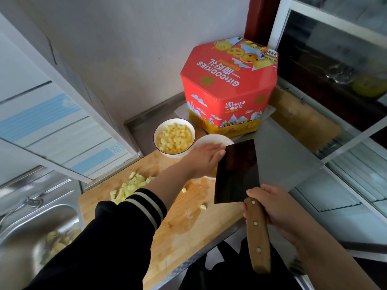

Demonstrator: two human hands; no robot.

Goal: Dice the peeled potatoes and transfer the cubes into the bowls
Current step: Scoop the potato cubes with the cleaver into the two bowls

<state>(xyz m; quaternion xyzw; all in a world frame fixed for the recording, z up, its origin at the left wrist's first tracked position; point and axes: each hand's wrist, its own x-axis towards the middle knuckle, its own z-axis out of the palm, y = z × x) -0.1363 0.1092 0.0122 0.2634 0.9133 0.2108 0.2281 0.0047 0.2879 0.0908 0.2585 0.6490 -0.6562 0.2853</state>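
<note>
Left hand [206, 158], fingers flat, sweeps over the white second bowl [211, 141]; right hand [272, 208] grips the dark wooden-handled cleaver [236, 172]. Remaining pale potato cubes [130, 186] lie at the left hand's 8 o'clock.

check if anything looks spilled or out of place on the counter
Two stray cubes lie apart on the board, away from the main pile. The red cookie tin looks odd beside the bowls. Scraps, too blurred to identify, sit in the sink. Nothing looks damaged.
</note>
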